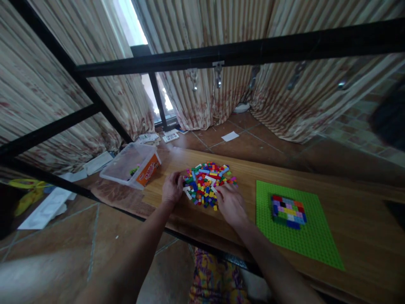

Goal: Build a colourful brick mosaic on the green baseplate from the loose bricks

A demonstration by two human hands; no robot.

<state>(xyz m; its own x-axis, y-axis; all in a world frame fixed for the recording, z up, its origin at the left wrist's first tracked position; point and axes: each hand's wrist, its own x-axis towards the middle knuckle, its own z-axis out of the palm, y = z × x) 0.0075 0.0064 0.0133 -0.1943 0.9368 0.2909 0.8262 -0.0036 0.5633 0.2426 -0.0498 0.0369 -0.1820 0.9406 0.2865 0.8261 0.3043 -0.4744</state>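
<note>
A heap of small coloured bricks [207, 181] lies in the middle of a wooden table [348, 211]. My left hand [172, 188] rests at the heap's left edge, fingers curled against the bricks. My right hand [230, 203] lies at the heap's lower right edge, fingers bent into the pile. What either hand holds, if anything, is hidden. To the right lies a green baseplate [313, 236] with a block of mixed-colour bricks [288, 211] built on it.
A clear plastic tub [129, 164] with an orange label stands tilted at the table's left end. A black metal frame [221, 55] crosses above the table. Striped curtains hang behind. Papers lie on the tiled floor.
</note>
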